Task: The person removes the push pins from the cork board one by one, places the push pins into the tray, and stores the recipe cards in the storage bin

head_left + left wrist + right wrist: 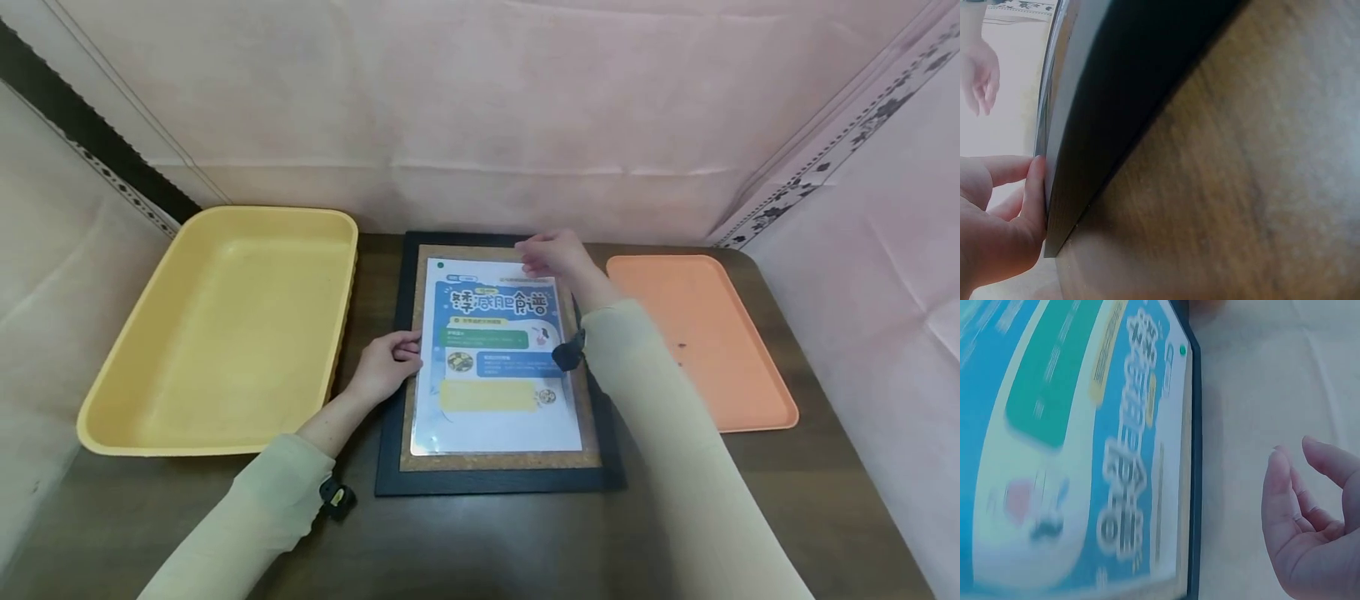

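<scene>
A laminated poster sheet (495,425) with blue, green and yellow panels lies on a cork board (502,461) with a dark frame (498,483). My left hand (386,367) is at the sheet's left edge. Its thumb and a finger meet there in a pinch, as the left wrist view shows beside the frame's side. Above the sheet's top right corner hovers my right hand (557,257), fingers bent. In the right wrist view a gap shows between thumb and forefinger, and no object is visible there. A green pushpin (440,265) sits in the sheet's top left corner.
To the left stands a deep yellow tray (225,333). A shallow orange tray (705,308) lies to the right, with a couple of tiny dark items (681,345) on it. Pale cloth (480,100) hangs behind the dark wooden table (487,550).
</scene>
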A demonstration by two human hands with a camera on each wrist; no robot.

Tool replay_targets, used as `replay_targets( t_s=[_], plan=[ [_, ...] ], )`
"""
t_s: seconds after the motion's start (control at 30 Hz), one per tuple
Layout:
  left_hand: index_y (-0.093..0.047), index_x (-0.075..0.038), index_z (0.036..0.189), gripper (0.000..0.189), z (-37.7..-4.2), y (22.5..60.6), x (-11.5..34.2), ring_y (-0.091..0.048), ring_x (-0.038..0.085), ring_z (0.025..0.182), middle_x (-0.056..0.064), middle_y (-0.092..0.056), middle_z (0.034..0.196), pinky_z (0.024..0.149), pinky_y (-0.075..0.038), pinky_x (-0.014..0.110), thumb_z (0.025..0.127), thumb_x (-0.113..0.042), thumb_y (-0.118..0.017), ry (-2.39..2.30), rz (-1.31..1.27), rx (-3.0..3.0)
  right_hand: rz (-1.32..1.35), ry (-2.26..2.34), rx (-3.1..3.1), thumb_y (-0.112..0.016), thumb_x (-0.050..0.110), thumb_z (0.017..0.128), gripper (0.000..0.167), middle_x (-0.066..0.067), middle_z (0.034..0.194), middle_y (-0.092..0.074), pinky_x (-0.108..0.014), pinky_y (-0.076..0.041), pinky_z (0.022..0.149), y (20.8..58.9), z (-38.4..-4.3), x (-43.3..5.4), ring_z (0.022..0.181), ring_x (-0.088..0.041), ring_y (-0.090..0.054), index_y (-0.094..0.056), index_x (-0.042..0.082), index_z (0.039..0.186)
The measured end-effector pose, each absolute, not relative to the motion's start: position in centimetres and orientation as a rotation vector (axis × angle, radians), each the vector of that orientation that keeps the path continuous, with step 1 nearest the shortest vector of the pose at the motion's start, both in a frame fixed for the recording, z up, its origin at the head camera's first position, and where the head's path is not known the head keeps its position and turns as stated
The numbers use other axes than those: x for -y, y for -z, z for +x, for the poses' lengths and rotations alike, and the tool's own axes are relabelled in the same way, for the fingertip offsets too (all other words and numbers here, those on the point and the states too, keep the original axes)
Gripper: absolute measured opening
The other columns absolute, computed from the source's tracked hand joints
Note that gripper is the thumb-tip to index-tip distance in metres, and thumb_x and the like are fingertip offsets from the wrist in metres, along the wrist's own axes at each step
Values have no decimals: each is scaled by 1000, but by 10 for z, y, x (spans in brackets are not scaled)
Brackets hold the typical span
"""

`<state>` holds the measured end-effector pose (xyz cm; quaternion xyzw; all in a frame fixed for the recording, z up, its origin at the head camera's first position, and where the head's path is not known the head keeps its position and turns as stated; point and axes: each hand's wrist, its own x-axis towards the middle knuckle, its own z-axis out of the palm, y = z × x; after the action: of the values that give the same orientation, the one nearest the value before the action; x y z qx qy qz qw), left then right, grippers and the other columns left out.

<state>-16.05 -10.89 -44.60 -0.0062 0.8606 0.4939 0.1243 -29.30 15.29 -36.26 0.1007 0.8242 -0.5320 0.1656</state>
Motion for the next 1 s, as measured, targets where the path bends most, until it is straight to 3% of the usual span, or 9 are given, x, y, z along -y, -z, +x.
replay_targets(
  t_s=[0.3, 0.57, 1.0],
  plan=[
    [-51, 0, 132, 43, -160, 446, 108, -61, 24, 97, 17, -60, 112, 87, -54, 36, 89, -6, -59, -1450, -19, -2518, 250, 1583, -2267, -67, 27, 85, 32, -11, 106, -64, -28, -54, 83, 373, -305, -115, 97, -25, -65, -63, 7, 111],
    [-51, 0, 131, 44, -160, 446, 109, -61, 23, 95, 17, -61, 111, 85, -54, 35, 89, -5, -59, -1455, -18, -2527, 277, 1680, -2189, -66, 20, 87, 27, -9, 91, -65, -24, -56, 72, 388, -317, -87, 74, -14, -64, -65, 3, 108],
    [-54, 0, 129, 43, -158, 449, 106, -62, 21, 92, 15, -63, 107, 80, -55, 31, 87, -3, -61, -1470, -44, -2540, 304, 1701, -2094, -58, 16, 92, 28, -6, 83, -64, -20, -55, 64, 419, -321, -60, 68, -12, -64, -61, 1, 114]
  ],
)
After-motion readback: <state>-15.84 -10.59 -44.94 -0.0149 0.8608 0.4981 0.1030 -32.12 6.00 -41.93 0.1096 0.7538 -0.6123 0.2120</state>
